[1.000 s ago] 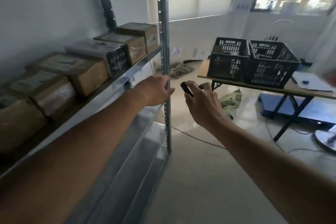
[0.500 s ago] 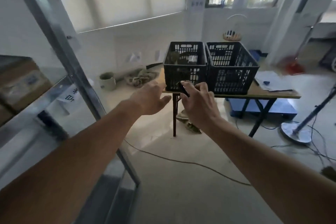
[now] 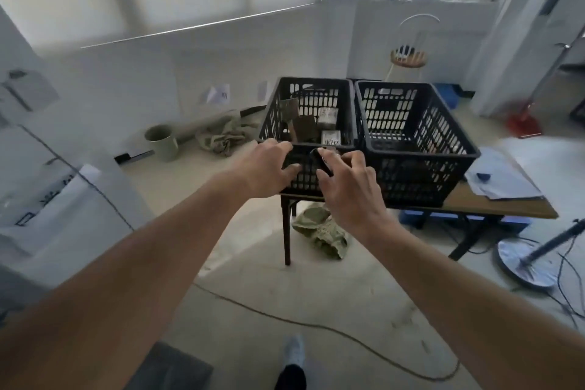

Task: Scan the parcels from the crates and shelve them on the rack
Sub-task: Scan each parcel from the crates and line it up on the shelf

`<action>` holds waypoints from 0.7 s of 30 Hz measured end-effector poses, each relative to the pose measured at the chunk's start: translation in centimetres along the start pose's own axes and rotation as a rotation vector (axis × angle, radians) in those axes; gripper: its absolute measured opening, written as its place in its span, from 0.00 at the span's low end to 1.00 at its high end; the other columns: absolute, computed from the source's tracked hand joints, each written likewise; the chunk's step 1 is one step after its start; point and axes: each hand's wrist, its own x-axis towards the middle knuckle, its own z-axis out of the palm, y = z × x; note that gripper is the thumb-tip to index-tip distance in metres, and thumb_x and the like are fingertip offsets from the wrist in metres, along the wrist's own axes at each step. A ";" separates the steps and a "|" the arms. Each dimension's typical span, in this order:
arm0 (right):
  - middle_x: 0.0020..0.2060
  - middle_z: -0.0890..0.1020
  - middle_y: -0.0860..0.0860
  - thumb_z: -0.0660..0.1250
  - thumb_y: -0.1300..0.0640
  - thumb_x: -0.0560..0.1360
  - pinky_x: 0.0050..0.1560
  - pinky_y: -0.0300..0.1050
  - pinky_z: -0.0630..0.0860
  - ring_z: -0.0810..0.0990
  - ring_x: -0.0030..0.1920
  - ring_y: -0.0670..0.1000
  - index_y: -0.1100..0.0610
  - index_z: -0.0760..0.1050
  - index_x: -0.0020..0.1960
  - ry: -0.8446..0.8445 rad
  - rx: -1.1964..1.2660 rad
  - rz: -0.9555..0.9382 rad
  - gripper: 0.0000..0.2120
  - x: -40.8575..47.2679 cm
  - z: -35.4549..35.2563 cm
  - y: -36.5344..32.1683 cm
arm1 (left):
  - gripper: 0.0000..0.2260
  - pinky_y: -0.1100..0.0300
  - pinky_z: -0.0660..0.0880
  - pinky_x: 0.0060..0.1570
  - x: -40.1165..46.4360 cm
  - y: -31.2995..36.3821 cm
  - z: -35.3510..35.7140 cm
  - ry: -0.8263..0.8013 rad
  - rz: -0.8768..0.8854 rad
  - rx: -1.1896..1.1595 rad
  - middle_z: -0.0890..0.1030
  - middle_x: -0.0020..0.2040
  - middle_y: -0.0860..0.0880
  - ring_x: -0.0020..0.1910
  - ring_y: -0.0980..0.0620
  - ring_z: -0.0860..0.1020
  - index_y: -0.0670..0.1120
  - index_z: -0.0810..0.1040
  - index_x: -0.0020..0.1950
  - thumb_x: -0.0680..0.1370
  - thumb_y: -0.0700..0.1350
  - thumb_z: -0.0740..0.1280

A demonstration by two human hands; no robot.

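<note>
Nearest the camera, both forearms extend forward and slightly inward toward the table. The left hand (image 3: 269,168) holds nothing; its fingers are loosely curved and pointed ahead. The right hand (image 3: 348,187) pinches a small dark scanner (image 3: 323,161) between thumb and forefingers, its other fingers spread; the device is largely hidden behind the hand, so its facing cannot be confirmed.

Directly beyond the hands stands the left crate (image 3: 285,111) on the wooden table (image 3: 493,206). In the image both hands overlap its near wall, but whether they have reached it in depth cannot be judged from this single view. The parcels (image 3: 305,127) lie inside this crate: several small boxes tumbled at odd angles, one white label (image 3: 330,138) facing up by the near rim. They sit ahead of and below the fingertips, roughly on the line between the two hands.

The right crate (image 3: 443,123) touches the left one and appears to hold nothing, as far as its visible floor shows.

Assessment: the empty left hand is the one free to reach over the near rim and down for a parcel, with the scanner hand just beside it. The rack is not in view.
</note>
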 end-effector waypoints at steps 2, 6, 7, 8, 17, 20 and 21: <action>0.66 0.70 0.55 0.59 0.43 0.86 0.54 0.58 0.77 0.74 0.58 0.61 0.42 0.64 0.82 -0.004 -0.012 0.013 0.24 4.3 1.5 1.0 | 0.23 0.48 0.73 0.68 4.8 -1.1 0.7 -0.014 0.004 -0.035 0.75 0.71 0.44 0.69 0.43 0.75 0.46 0.71 0.77 0.86 0.56 0.63; 0.67 0.71 0.55 0.59 0.43 0.86 0.58 0.56 0.75 0.75 0.59 0.61 0.42 0.65 0.81 -0.025 -0.003 0.051 0.24 13.3 4.0 2.8 | 0.26 0.47 0.71 0.72 13.9 -3.5 0.6 -0.022 0.012 -0.074 0.72 0.75 0.45 0.73 0.43 0.73 0.47 0.67 0.82 0.86 0.56 0.63; 0.67 0.71 0.55 0.59 0.43 0.86 0.58 0.56 0.76 0.76 0.59 0.61 0.42 0.66 0.81 -0.033 0.013 0.052 0.24 15.4 4.5 3.2 | 0.27 0.48 0.70 0.72 15.9 -4.1 0.5 -0.023 0.007 -0.074 0.71 0.76 0.45 0.74 0.44 0.72 0.47 0.66 0.83 0.86 0.56 0.63; 0.67 0.71 0.55 0.59 0.43 0.86 0.59 0.57 0.77 0.77 0.60 0.61 0.41 0.66 0.81 -0.037 0.036 0.058 0.23 17.4 5.1 3.7 | 0.27 0.48 0.69 0.71 17.9 -4.6 0.4 -0.028 0.001 -0.075 0.70 0.77 0.45 0.75 0.44 0.71 0.47 0.65 0.83 0.86 0.56 0.63; 0.67 0.71 0.56 0.59 0.42 0.86 0.61 0.62 0.79 0.77 0.62 0.64 0.42 0.67 0.80 -0.134 0.093 0.120 0.23 31.4 9.9 8.2 | 0.27 0.47 0.70 0.73 32.3 -8.2 2.3 -0.110 -0.072 -0.070 0.69 0.78 0.45 0.75 0.43 0.71 0.47 0.65 0.83 0.86 0.56 0.63; 0.68 0.70 0.56 0.59 0.42 0.86 0.62 0.62 0.78 0.76 0.63 0.64 0.42 0.66 0.80 -0.183 0.118 0.131 0.23 35.6 12.1 10.5 | 0.28 0.45 0.71 0.73 36.7 -9.2 4.0 -0.147 -0.115 -0.067 0.68 0.78 0.45 0.75 0.42 0.71 0.48 0.65 0.83 0.86 0.57 0.64; 0.68 0.70 0.57 0.59 0.42 0.86 0.63 0.62 0.78 0.76 0.63 0.63 0.42 0.66 0.80 -0.201 0.128 0.137 0.23 37.0 12.8 11.4 | 0.28 0.44 0.71 0.74 38.2 -9.4 4.7 -0.162 -0.134 -0.069 0.67 0.79 0.45 0.76 0.42 0.70 0.48 0.65 0.83 0.85 0.57 0.64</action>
